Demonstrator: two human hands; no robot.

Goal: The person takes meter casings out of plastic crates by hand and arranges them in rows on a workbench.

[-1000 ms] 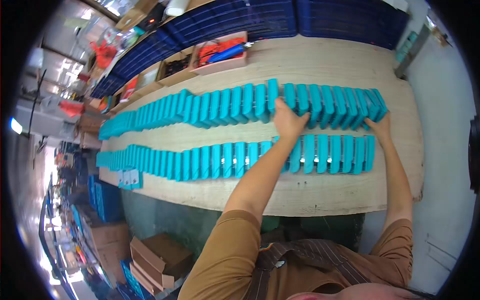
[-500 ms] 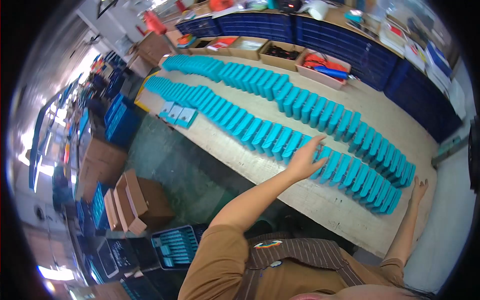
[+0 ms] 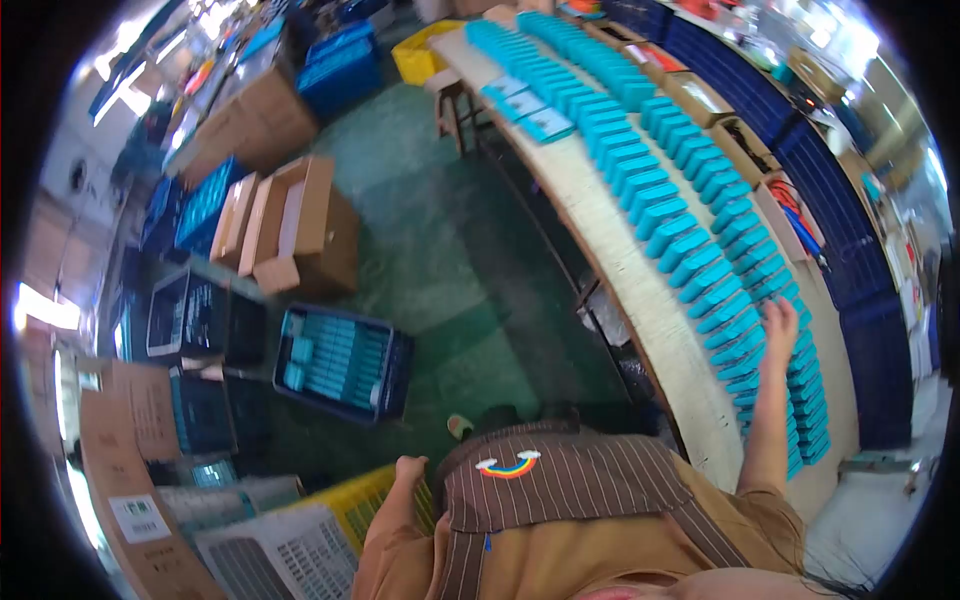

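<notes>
Two long rows of teal boxes (image 3: 668, 215) stand closely side by side along the pale table (image 3: 590, 205). My right hand (image 3: 780, 325) is over the rear row near its closer end, fingers stretched and apart, with nothing visible in it; whether it touches a box I cannot tell. My left hand (image 3: 410, 468) hangs low by my side, away from the table, near a yellow crate (image 3: 365, 505). Its fingers are too small and turned away to make out. Several flat teal pieces with white tops (image 3: 522, 104) lie at the table's front edge.
On the floor, a dark blue crate (image 3: 395, 375) holds rows of teal boxes. Beyond it stands an open cardboard box (image 3: 325, 240). A white crate (image 3: 290, 545) is near my left side. Small bins (image 3: 745, 145) line the table's far edge, with dark blue crates (image 3: 870, 330) behind.
My view has swung left and down toward the floor. My left hand has left the front row and dropped to my side. My right hand has moved from the table end over the rear row.
</notes>
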